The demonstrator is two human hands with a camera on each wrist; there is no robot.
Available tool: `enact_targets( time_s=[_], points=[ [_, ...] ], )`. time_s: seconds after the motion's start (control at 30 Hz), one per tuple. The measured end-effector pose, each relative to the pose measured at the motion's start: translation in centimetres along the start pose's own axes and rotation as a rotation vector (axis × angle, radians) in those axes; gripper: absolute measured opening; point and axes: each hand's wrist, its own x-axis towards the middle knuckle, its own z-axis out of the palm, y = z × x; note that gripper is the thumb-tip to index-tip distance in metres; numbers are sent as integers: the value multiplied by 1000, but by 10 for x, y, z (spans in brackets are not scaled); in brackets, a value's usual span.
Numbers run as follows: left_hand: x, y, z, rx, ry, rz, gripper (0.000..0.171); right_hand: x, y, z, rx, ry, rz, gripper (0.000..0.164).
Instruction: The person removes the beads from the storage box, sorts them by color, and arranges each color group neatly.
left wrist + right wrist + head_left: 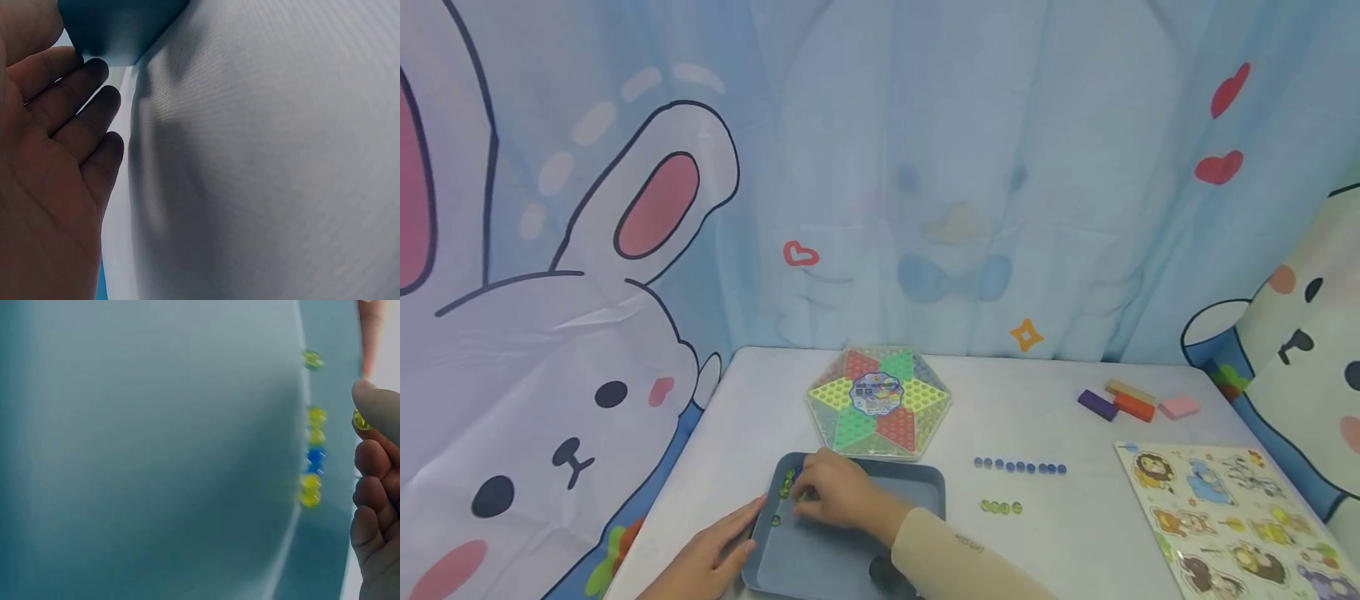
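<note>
Over the left side of a grey-blue tray (820, 562), my right hand (831, 493) pinches a yellow marble (360, 420) between thumb and forefinger. Several yellow marbles (310, 497) and blue marbles (315, 460) lie in a line along the tray's edge in the right wrist view. One yellow-green marble (776, 521) sits apart from them. My left hand (709, 557) rests against the tray's left rim, its fingers fairly straight and holding nothing. In the left wrist view a corner of the tray shows beyond the fingertips (109, 97).
Behind the tray lies a hexagonal Chinese checkers board (898, 400). To the right are a row of blue marbles (1021, 467) and a shorter row of yellow-green marbles (1002, 507). Farther right are coloured blocks (1133, 406) and an animal puzzle board (1232, 517). A dark object (887, 573) is near the right forearm.
</note>
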Motion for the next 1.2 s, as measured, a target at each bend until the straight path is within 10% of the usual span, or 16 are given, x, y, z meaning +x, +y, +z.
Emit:
enact_targets(
  time_s=[0.47,0.93,1.2],
  points=[
    [1,-3,1,53,36,44,62,-32,23,-66,154,107,51,17],
    [-1,-1,-1,41,8,39,62,-83,62,-102,61,332,115,14],
    [1,-1,-1,18,-2,29,63,-123,84,-114,-8,345,314,17]
  ],
)
